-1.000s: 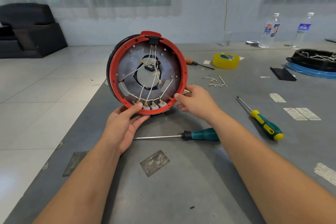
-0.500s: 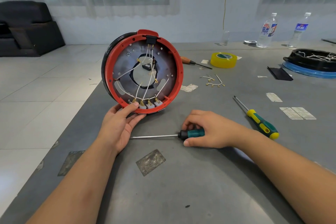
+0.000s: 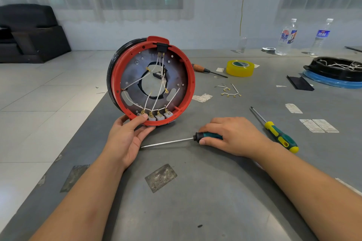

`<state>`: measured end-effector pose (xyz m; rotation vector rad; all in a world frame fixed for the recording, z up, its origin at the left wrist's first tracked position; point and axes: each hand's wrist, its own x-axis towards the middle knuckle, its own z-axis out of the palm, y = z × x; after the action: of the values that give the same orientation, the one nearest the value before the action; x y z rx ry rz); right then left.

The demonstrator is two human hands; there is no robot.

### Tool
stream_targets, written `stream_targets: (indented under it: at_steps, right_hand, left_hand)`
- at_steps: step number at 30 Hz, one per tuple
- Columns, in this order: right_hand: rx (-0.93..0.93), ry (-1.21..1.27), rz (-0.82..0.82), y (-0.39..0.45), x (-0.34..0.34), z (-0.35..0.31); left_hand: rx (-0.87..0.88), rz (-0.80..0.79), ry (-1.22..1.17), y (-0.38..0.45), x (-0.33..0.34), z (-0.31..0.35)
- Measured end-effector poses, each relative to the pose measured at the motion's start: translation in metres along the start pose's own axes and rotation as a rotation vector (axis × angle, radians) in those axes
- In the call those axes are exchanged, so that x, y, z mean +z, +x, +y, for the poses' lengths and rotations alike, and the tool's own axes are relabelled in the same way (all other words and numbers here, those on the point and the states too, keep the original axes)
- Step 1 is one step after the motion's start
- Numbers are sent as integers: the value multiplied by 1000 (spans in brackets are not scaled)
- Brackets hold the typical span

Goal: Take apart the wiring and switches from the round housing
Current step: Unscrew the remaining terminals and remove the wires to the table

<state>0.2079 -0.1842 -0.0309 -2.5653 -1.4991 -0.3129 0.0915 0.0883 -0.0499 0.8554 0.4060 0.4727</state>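
The grey bench [image 3: 225,191] carries everything, and on it I keep the round housing [image 3: 115,76] stood up on its edge, red rim toward me, its lower edge resting on the bench near the left side. My left hand [image 3: 127,139] props it from below, thumb curled over the rim just beside the leftmost switch, fingers under the edge. My right hand [image 3: 233,135] lies over the teal-handled screwdriver [image 3: 210,135], fingers curled round the handle while the shaft lies flat on the bench, pointing left toward my other hand. To do this well I judge I should get a firm hold on the handle before lifting, keep the housing steady and tilted so the terminals face me, and bring the tip in carefully so it does not slip onto the thin wires. I count one second, black housing [image 3: 333,68] with loose wires far right, two water bottles [image 3: 288,37] at the back, one roll of yellow tape [image 3: 240,68], three screwdrivers in all including the yellow-and-green one [image 3: 280,137] and the wooden-handled one [image 3: 199,68], four grey switches [image 3: 159,117] in a row at the bottom of the rim, several white wires [image 3: 160,88] running up to the black connector [image 3: 161,47], and a few removed wire links [image 3: 229,91] lying loose.
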Motion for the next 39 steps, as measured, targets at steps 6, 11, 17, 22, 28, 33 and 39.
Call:
stream_targets:
  at_steps: [6,11,17,22,28,33,39]
  right_hand:
    - [-9,87,57,-6,-9,15]
    - [12,202,204,-10,-8,29]
    - [52,229,356,-9,-4,33]
    - [22,124,412,-7,-1,31]
    - [1,96,403,-8,-5,28]
    - [-3,56,384,-8,-9,24]
    - [-26,-44,387,-9,-10,20]
  left_hand:
    - [1,8,-1,2,-3,-1]
    - [30,5,-25,6,-5,-1]
    - [28,-1,-36,7,-6,-1]
    - [33,-24,-32,5,-4,-2]
    - [45,-44,-22,4,-3,-2]
    - [49,-38,-23,5,-3,-2]
    - [83,-15,32,2,-1,-4]
